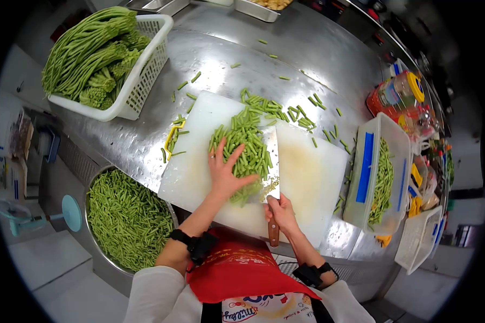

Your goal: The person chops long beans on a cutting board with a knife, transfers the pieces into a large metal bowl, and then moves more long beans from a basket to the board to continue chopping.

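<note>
A heap of cut green beans (245, 137) lies on the white cutting board (307, 167). Fingers spread, my left hand (224, 168) rests against the heap's near left side. My right hand (282, 211) is wrapped round the wooden handle of a cleaver (273, 161). The cleaver's broad blade lies along the right side of the heap, with small green bits stuck to it near the handle. Some bean pieces by my left wrist are blurred. More pieces spill off the board's far edge.
At the upper left a white basket (140, 91) holds long whole beans. A large metal bowl (94, 237) of cut beans stands at the lower left. On the right are a clear plastic bin (361, 204) with beans and a yellow-lidded jar (396, 91). Loose pieces dot the steel table (221, 59).
</note>
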Motion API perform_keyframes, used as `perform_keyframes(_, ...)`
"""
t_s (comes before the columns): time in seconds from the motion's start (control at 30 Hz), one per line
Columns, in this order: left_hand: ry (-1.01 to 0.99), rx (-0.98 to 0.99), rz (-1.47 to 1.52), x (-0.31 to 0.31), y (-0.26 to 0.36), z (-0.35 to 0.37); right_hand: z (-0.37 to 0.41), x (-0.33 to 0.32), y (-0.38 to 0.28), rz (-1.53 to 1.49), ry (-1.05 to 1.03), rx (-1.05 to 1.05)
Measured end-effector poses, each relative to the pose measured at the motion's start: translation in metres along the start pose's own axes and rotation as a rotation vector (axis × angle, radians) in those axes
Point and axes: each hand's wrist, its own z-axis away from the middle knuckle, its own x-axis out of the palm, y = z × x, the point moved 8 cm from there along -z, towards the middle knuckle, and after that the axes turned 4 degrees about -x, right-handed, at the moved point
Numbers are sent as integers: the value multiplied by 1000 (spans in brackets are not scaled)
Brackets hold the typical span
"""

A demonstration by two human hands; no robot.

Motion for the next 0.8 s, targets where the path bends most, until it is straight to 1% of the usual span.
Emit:
perform_keyframes(0.17, 189, -133, 104, 1, 17, -9, -18, 17, 0, -11, -59, -2)
perform_keyframes(0.2, 190, -183, 143, 1, 20, -10, -21, 20, -2, -10, -70, -7)
perform_keyframes(0.3, 200, -210, 205, 2, 20, -15, -21, 27, -10, -19, -45, 11)
perform_keyframes(0.47, 252, -218, 253, -14, 21, -16, -18, 34, -17, 13, -63, -21)
perform_keyframes(0.57, 266, -226, 246, -34, 17, -14, -14, 51, -18, 17, -92, -50)
perform_keyframes(0.67, 320, -227, 250, -62, 7, -4, -7, 75, -9, 20, -106, -53)
perform_keyframes(0.8, 421, -252, 201, -128, -22, 26, 11, 133, 8, 79, -191, -42)
